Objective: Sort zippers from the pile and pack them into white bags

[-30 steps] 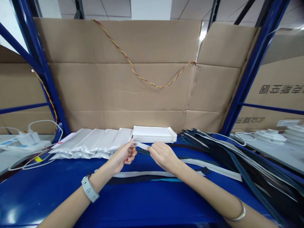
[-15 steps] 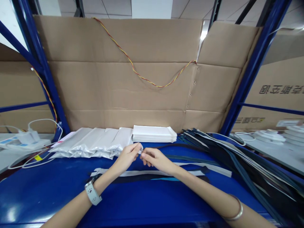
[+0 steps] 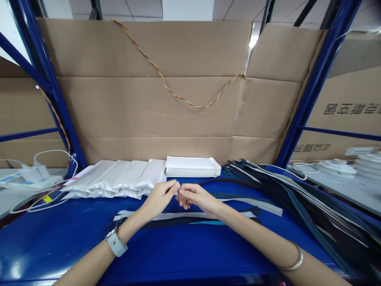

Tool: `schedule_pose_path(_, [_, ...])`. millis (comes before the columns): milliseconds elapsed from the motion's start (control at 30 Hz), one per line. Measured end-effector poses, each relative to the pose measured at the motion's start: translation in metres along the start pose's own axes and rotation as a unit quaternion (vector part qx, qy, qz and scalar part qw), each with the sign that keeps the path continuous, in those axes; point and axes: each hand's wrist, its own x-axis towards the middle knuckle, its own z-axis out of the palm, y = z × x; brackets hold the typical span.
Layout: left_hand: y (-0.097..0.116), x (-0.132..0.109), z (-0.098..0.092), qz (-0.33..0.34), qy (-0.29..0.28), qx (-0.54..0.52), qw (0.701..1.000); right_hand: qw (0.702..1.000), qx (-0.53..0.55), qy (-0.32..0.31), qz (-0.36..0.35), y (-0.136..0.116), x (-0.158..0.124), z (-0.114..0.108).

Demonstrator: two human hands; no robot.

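Observation:
In the middle of the table my left hand is closed, thumb and forefinger pinched on a small pale end. My right hand is closed too, its fingertips touching the left ones at that same end. Most of the end is hidden by the fingers. A light grey zipper comes out from behind my right wrist and runs to the right; the pale end appears to belong to it. Below the hands lie another light grey zipper and a dark one, crossed by my forearms.
White plastic packets lie overlapped at back left, beside a stack of white flat pieces. A heap of dark zippers covers the right side. A cardboard wall closes the back. Cables and a power strip are far left.
The light grey zipper behind my right wrist has slid a little to the left. My fingertips have shifted slightly, and less of the pale end shows between them.

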Motion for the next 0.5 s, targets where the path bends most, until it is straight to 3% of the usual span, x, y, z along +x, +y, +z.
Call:
schedule_pose_path(167, [-0.001, 0.000, 0.003, 0.008, 0.029, 0.046, 0.998, 1.000, -0.021, 0.011, 0.004, -0.005, -0.001, 0.000])
schedule_pose_path(267, [-0.003, 0.004, -0.009, 0.022, 0.082, 0.056, 0.995, 0.995, -0.100, 0.030, 0.000, -0.003, 0.000, -0.007])
schedule_pose_path(333, [-0.009, 0.006, -0.032, 0.008, 0.167, 0.073, 0.983, 0.981, -0.187, 0.053, -0.002, 0.000, 0.002, -0.019])
schedule_pose_path(400, [-0.020, 0.006, -0.067, -0.027, 0.262, 0.132, 0.956, 0.955, -0.287, 0.079, -0.002, 0.003, 0.004, -0.038])
schedule_pose_path(500, [-0.043, -0.004, -0.128, -0.118, 0.369, 0.316, 0.866, 0.891, -0.436, 0.124, -0.013, -0.001, 0.004, -0.073])
